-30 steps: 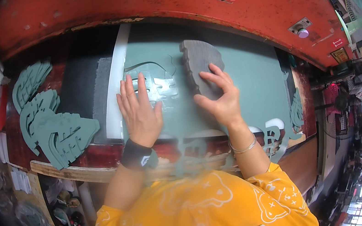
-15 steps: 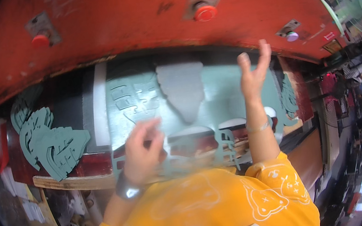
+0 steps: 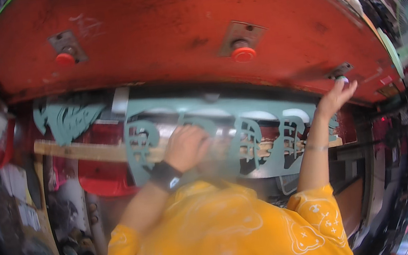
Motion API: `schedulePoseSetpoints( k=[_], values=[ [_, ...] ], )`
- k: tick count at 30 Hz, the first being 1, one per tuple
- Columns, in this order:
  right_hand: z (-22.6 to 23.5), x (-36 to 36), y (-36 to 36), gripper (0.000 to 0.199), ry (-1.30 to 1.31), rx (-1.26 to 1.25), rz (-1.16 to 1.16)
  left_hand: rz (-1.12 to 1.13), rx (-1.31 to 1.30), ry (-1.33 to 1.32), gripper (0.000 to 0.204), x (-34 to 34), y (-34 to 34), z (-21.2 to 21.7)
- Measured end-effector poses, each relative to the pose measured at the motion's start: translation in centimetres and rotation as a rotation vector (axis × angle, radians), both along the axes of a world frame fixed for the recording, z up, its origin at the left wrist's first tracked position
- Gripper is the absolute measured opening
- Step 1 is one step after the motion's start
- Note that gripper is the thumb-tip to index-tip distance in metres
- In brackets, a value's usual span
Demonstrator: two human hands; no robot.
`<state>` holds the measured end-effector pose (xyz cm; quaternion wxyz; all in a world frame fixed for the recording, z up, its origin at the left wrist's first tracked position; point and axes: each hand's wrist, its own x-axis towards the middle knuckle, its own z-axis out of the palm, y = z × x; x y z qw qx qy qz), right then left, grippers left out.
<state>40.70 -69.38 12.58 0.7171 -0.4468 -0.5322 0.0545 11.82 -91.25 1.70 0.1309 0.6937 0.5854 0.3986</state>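
A teal foam sheet (image 3: 224, 124) with several shapes cut out of it hangs in front of the red press (image 3: 159, 34). My left hand (image 3: 185, 145), with a black wrist strap, is closed on the sheet's near left part and holds it above the wooden ledge (image 3: 82, 151). My right hand (image 3: 334, 98) is raised at the right with nothing in it. Its fingertips reach a small button plate (image 3: 341, 74) on the press's front. The picture is blurred by motion.
Two red mushroom buttons (image 3: 65, 58) (image 3: 243, 54) sit on the press front. Teal cut-out pieces (image 3: 64, 118) lie at the left by a red part (image 3: 101, 176). Cluttered shelves and floor show at both sides. My yellow shirt (image 3: 219, 235) fills the bottom.
The dark cutting block is gone from view. My left hand closed on the cut sheet and drew it toward me. My right hand left the block and rose to the right button plate.
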Motion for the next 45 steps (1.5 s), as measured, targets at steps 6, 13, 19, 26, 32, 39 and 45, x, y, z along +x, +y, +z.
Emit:
schedulePoseSetpoints(
  k=[6,13,19,26,32,39,45],
  values=[
    [-7.2,-4.0,-15.0,0.045,-0.908,-0.642,0.722,0.071,-0.062,0.120,0.013,0.7,-0.6,0.2],
    [-6.7,-5.9,-16.5,0.044,-1.258,-0.543,0.673,0.147,-0.050,0.140,0.014,1.5,-1.3,0.4],
    [-7.0,-5.7,-17.3,0.039,-1.225,-0.413,0.639,0.256,0.013,0.209,0.017,2.2,-1.3,-0.2],
    [-2.1,-5.6,-14.7,0.031,-1.397,-0.706,0.946,0.246,0.026,0.218,0.020,2.9,-1.7,-0.5],
    [0.9,-6.8,-12.3,0.045,-0.961,-0.806,0.783,0.071,-0.288,0.194,0.020,4.0,-7.2,0.9],
    [-8.4,-13.9,-19.8,0.075,-0.998,-0.498,0.539,0.256,0.250,-0.540,0.051,4.0,-6.8,3.0],
    [-8.7,-11.8,-23.0,0.072,-0.766,-0.472,0.603,0.185,0.105,-0.313,0.098,5.8,-7.6,0.3]
  ],
)
